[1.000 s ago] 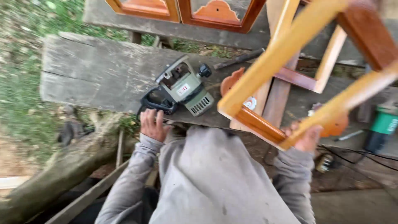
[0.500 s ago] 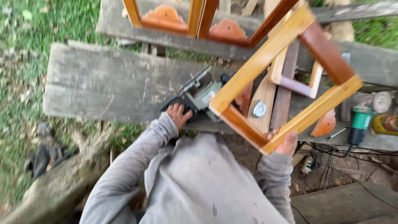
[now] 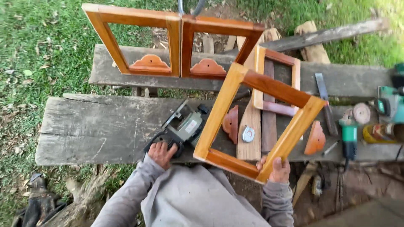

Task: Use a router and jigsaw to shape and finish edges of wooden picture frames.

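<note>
Varnished wood fills the right hand point(image 3: 275, 168): its fingers are closed around the near corner of a square wooden frame point(image 3: 257, 122), which it holds tilted above the bench. The left hand point(image 3: 162, 153) lies palm down on the black rear grip of a grey power tool point(image 3: 182, 128), fingers curled over it; whether they truly clasp it I cannot tell. That tool rests on the weathered plank bench point(image 3: 97, 130), just left of the held frame.

Under and behind the frame lie a small round tape measure point(image 3: 248, 134), a pale board point(image 3: 250, 130) and a smaller rectangular frame point(image 3: 277, 82), all partly covered by the held one. A carved orange bracket point(image 3: 315, 139) sits just right of it, then a green power tool point(image 3: 349, 136) and a long flat blade point(image 3: 324, 94). Two larger frames with scalloped lower rails point(image 3: 172, 42) lean side by side across the far plank. Grass point(image 3: 42, 50) surrounds the bench on the left.
</note>
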